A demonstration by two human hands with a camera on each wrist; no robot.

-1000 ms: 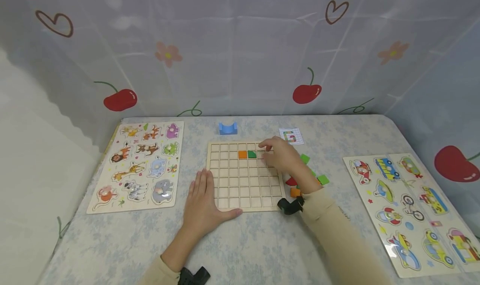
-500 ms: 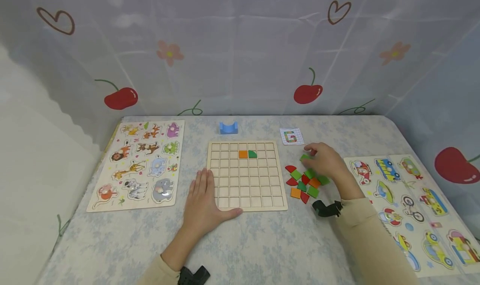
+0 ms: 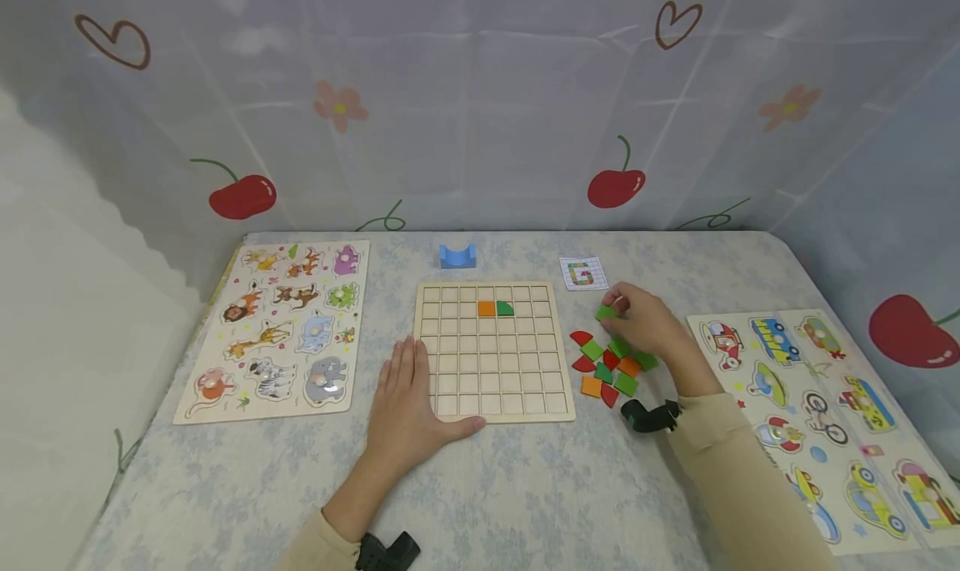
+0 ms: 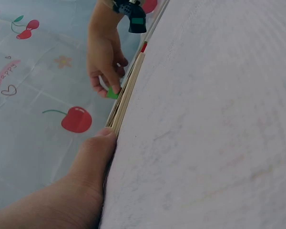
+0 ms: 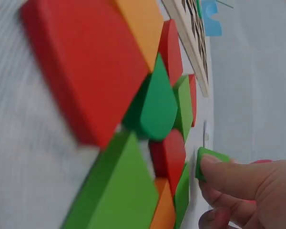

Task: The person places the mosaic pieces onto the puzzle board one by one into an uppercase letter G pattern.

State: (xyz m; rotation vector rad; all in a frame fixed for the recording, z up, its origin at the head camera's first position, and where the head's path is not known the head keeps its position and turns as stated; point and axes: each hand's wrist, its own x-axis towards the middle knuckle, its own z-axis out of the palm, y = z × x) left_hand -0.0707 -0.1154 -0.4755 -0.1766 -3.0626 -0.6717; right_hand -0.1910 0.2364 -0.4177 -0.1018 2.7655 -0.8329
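Observation:
My right hand (image 3: 645, 319) pinches a light green square tile (image 3: 606, 313) between thumb and fingers, just behind the loose pile. In the right wrist view the same green tile (image 5: 210, 160) shows at the thumb tip. My left hand (image 3: 408, 413) lies with straight fingers along the left edge of the wooden grid board (image 3: 495, 388), its thumb at the front edge. An orange square (image 3: 487, 308) and a dark green quarter-round piece (image 3: 505, 308) sit side by side in the board's second row. Several red, green and orange pieces (image 3: 591, 350) lie right of the board.
A small card (image 3: 582, 273) with a coloured G pattern lies behind the pile. The blue holder (image 3: 457, 257) stands behind the board. An animal puzzle (image 3: 277, 338) lies at left and a vehicle puzzle (image 3: 817, 463) at right, partly under the right sleeve. A curtain backs the table.
My right hand has moved from over the board's upper right to the pile and taken hold of a green square tile. The left hand has stayed in place.

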